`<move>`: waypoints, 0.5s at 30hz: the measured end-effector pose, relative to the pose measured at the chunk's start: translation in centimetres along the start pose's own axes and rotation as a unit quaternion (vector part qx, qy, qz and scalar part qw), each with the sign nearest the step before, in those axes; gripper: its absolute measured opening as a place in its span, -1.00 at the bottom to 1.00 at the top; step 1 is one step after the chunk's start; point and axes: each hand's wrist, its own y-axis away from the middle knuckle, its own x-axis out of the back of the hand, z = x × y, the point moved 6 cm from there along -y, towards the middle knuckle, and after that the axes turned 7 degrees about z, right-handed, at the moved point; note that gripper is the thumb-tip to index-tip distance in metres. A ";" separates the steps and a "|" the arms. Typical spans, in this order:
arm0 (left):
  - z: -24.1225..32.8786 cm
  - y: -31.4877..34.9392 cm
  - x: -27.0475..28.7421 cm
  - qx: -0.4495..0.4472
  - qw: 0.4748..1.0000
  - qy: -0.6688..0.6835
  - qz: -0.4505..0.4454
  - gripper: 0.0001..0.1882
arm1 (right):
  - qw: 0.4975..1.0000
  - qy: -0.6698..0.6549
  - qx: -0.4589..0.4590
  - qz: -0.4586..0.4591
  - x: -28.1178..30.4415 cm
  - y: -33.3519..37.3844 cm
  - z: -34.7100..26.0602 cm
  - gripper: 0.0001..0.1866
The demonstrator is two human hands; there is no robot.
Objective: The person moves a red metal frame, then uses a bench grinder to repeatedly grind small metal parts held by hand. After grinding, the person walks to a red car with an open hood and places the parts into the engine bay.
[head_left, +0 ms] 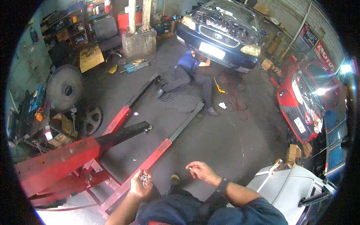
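My left hand (138, 187) is cupped palm up at the lower middle. In it lie several small metal pieces (144, 177), perhaps bolts or nuts; they are too small to name surely. Off to its right, my right hand (204, 173), with a dark band on the wrist, pinches one small light piece (190, 168) between thumb and fingertip. Both hands are held in front of my body, apart from each other. Just beyond my left hand runs a red leg (155, 154) of an engine hoist.
The red hoist (60, 163) fills the left, its dark-tipped legs reaching forward. A person (187, 71) lies on a mat under the front of a dark blue car (221, 37), hood raised. A red car (300, 101) stands right; a silver car (275, 189) is close at lower right.
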 end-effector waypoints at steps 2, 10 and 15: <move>0.7 -1.5 -1.7 -0.024 0.999 0.027 0.008 -0.75 | 0.998 0.042 0.049 -0.024 0.1 -3.1 -3.1 -0.75; 5.3 -13.5 -7.1 0.126 0.987 0.079 0.064 -0.70 | 0.945 0.185 0.243 -0.116 -2.2 -15.5 -17.8 -0.77; 15.5 -27.3 -11.6 0.118 0.993 -0.032 0.001 -0.60 | 0.943 0.221 0.242 -0.056 3.5 -31.2 -25.8 -0.74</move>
